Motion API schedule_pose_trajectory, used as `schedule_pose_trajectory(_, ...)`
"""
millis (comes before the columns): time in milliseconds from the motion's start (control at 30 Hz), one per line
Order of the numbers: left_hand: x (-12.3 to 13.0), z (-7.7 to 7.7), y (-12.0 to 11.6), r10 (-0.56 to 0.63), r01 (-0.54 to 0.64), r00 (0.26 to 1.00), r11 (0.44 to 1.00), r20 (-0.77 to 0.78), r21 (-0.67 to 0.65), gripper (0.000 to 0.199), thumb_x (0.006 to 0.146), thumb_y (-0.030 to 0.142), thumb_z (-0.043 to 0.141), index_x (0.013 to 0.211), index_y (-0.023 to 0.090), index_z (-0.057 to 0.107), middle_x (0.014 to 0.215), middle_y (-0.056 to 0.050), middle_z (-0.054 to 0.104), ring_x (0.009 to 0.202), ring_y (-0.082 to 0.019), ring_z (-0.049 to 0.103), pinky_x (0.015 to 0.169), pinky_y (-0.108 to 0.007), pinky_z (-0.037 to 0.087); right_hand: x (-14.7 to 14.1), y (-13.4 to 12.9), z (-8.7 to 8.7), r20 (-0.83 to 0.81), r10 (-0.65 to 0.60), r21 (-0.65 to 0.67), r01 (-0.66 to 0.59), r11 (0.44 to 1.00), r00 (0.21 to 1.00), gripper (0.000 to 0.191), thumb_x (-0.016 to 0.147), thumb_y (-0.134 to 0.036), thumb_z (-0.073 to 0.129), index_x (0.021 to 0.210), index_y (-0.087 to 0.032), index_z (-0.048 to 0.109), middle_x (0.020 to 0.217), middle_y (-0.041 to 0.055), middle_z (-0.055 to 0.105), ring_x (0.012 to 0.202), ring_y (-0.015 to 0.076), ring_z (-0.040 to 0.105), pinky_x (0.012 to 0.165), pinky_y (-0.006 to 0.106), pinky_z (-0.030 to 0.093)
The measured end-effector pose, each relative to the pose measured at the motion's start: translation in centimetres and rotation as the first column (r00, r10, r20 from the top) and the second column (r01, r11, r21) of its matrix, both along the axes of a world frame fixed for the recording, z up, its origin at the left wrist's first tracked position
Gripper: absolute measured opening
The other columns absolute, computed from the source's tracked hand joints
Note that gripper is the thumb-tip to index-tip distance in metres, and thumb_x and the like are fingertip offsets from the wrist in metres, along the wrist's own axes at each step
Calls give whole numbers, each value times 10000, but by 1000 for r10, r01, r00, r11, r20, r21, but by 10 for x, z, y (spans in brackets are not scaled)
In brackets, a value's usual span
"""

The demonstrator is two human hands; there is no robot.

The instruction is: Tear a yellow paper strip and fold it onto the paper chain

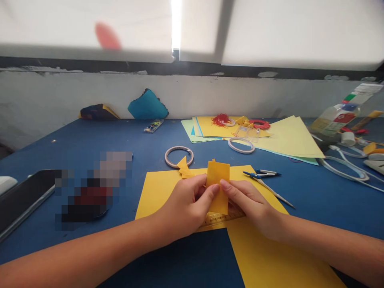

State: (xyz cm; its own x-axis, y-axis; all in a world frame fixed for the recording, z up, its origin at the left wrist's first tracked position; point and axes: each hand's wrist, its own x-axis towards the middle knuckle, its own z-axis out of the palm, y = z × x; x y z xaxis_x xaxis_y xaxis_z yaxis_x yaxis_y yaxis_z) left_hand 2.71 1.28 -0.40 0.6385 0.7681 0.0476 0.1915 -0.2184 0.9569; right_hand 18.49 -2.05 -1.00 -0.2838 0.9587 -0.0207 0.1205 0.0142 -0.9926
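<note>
Folded yellow paper (218, 188) held upright between both hands, above a yellow sheet (168, 192) on the blue table (90, 140). Left hand (187, 208) pinching its left edge, thumb in front; right hand (246, 204) gripping its right edge. Ruler (220, 218) just beneath. Compass (265, 182) to the right, tape ring (179, 157) and yellow scraps (183, 168) beyond. Pale sheets (288, 138) far right.

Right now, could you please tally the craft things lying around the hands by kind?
Round tape rings: 2
Blue drawing compass: 1
Large yellow paper sheets under the hands: 2
Small folded yellow paper piece, pinched by both hands: 1
Total: 6
</note>
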Motion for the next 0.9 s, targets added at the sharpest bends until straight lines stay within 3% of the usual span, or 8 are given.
schedule_pose_trajectory(167, -1, -3, 1, 41, -40, 999, 999, -30, 27, 280, 849, 407, 436, 745, 153, 494, 583, 32, 413, 502, -83, 357, 435, -206, 240, -2, 2, 2, -18, -87, -23, 87, 996, 996, 419, 832, -531, 452, 610, -181, 387, 551, -51, 338, 477, 70, 285, 421, 209, 236)
schedule_pose_trajectory(300, 0, -3, 2, -1, 1, 1000, 1000, -11, 20, 267, 861, 389, 420, 765, 152, 496, 628, 21, 440, 531, -83, 370, 451, -202, 260, -3, 3, 3, -83, -112, -37, 109, 993, 990, 387, 788, -537, 518, 668, -178, 440, 595, -46, 379, 505, 73, 323, 450, 201, 291)
schedule_pose_trajectory(467, 2, 2, 2, -53, 53, 999, 999, 3, 13, 252, 866, 347, 415, 770, 140, 521, 598, 40, 397, 496, -65, 324, 437, -193, 250, -2, 6, -5, -104, -238, -44, 234, 971, 966, 455, 798, -582, 468, 603, -178, 392, 515, -62, 318, 437, 59, 272, 395, 192, 222)
schedule_pose_trajectory(600, 1, 5, 1, -100, 100, 995, 995, -14, -17, 269, 859, 355, 421, 759, 130, 531, 596, 35, 395, 505, -70, 326, 434, -197, 249, 0, 5, -8, 19, -297, 92, 295, 951, 955, 451, 833, -575, 410, 599, -192, 368, 491, -63, 310, 413, 67, 267, 371, 200, 212)
schedule_pose_trajectory(767, -1, 5, 3, -301, 294, 954, 944, -21, -151, 267, 839, 371, 463, 723, 139, 528, 602, 41, 404, 516, -63, 353, 456, -185, 268, -1, 0, -7, 195, -388, 406, 286, 868, 901, 447, 877, -534, 350, 595, -188, 390, 534, -33, 371, 470, 86, 330, 421, 213, 290)
schedule_pose_trajectory(900, 1, 2, 5, -320, 318, 947, 927, 19, -197, 204, 785, 346, 541, 769, 144, 568, 689, 13, 532, 623, -97, 497, 583, -207, 396, -3, -1, -8, 202, -448, 493, 304, 815, 871, 452, 889, -512, 335, 567, -196, 369, 494, -37, 366, 427, 83, 328, 393, 212, 282)
